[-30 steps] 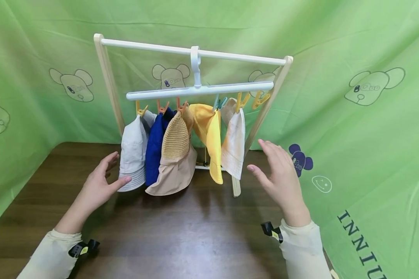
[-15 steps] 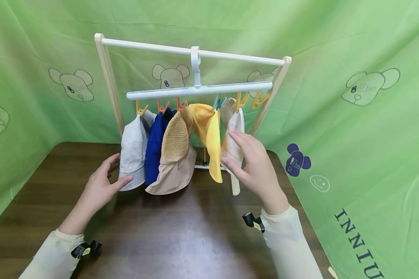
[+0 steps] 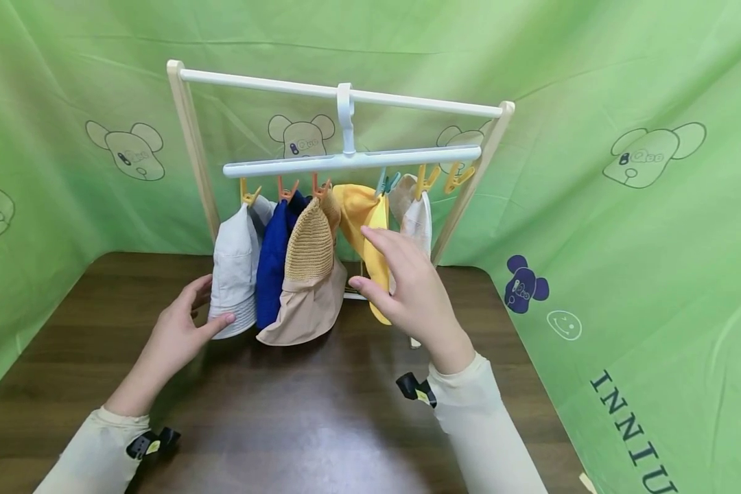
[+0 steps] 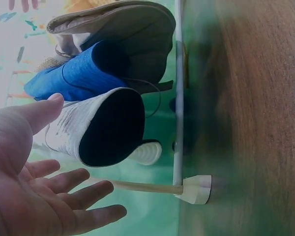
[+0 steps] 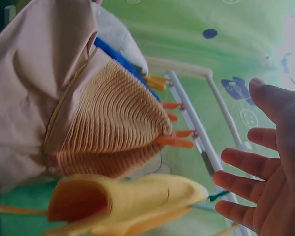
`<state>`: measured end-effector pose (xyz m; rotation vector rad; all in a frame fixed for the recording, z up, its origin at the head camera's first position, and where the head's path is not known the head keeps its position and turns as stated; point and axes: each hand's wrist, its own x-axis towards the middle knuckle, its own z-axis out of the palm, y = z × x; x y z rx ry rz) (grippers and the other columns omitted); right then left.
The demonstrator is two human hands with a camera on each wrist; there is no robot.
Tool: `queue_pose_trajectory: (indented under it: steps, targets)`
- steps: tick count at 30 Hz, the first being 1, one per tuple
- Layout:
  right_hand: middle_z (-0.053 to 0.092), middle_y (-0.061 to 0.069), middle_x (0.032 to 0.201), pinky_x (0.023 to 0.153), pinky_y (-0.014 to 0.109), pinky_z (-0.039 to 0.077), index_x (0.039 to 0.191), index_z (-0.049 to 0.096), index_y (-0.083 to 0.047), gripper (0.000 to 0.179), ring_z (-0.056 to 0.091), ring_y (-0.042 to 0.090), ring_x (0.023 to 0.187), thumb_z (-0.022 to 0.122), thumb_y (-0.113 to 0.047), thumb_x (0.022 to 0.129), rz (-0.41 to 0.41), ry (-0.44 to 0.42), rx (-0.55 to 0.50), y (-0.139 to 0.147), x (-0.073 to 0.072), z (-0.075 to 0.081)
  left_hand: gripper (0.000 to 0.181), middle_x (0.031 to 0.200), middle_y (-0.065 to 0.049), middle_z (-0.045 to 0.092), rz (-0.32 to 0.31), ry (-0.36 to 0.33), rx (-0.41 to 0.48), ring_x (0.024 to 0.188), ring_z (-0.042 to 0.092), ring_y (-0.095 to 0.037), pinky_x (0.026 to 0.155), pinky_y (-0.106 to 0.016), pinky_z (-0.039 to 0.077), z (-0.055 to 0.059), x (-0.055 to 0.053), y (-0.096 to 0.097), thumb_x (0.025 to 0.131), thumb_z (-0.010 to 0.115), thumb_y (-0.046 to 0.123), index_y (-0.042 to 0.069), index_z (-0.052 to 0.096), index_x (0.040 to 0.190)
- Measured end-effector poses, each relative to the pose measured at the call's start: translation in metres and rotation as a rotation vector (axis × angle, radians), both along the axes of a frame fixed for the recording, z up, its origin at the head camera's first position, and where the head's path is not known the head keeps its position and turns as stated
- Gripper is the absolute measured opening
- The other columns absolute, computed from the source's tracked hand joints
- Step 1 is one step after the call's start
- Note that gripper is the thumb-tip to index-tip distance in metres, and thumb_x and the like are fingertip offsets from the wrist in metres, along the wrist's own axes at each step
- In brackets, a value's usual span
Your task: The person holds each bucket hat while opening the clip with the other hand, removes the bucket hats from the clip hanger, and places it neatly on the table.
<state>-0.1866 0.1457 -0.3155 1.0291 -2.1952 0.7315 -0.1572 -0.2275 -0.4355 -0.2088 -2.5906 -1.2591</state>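
Several small hats hang by clothespins from a pale-blue hanger (image 3: pixel 284 165). From left to right they are a light-grey bucket hat (image 3: pixel 231 261), a blue hat (image 3: pixel 272 274), a ribbed tan hat with a beige flap (image 3: pixel 311 274), a yellow hat (image 3: pixel 348 206) and a white-and-peach hat (image 3: pixel 418 218). My left hand (image 3: pixel 178 328) is beside the grey hat, fingers spread, thumb near its brim. In front of the yellow and white-and-peach hats is my right hand (image 3: pixel 412 296), partly covering both, thumb and fingers apart and holding nothing. The right wrist view shows its open palm (image 5: pixel 290 172).
The hanger hooks over the white top rod (image 3: pixel 253 80) of a wooden-legged rack on a dark wooden table (image 3: pixel 296 418). A yellow clothespin (image 3: pixel 459 178) at the right end holds no hat. Green printed cloth (image 3: pixel 593 240) surrounds the table.
My right hand has moved left, from beyond the white-and-peach hat to in front of the yellow one. My left hand stays by the grey hat. The hats hang where they were.
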Motion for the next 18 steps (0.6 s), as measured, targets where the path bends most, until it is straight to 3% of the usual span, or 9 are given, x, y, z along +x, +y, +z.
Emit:
queue_pose_trajectory:
  steps: [9,18]
  targets:
    - [0.059,0.008,0.145,0.117,0.041,0.037,0.148,0.052,-0.009,0.067,0.053,0.025,0.135,0.078,-0.032,0.091,0.03,-0.002,-0.009,-0.023,-0.004,0.001,0.081,0.145,-0.03,0.053,0.006,0.012,-0.015,0.132,0.053,-0.048,0.104,-0.065,0.044,0.008,0.0,-0.002,0.092,0.08,0.031,0.001,0.037,0.153]
    - [0.06,0.009,0.143,0.116,0.04,0.038,0.149,0.051,-0.01,0.067,0.055,0.024,0.133,0.077,-0.035,0.093,0.047,-0.002,0.013,-0.045,-0.005,-0.004,0.078,0.146,-0.027,0.054,0.046,0.086,-0.037,0.133,0.052,-0.047,0.103,-0.063,0.044,0.024,0.001,-0.008,0.09,0.082,0.029,0.004,0.042,0.152]
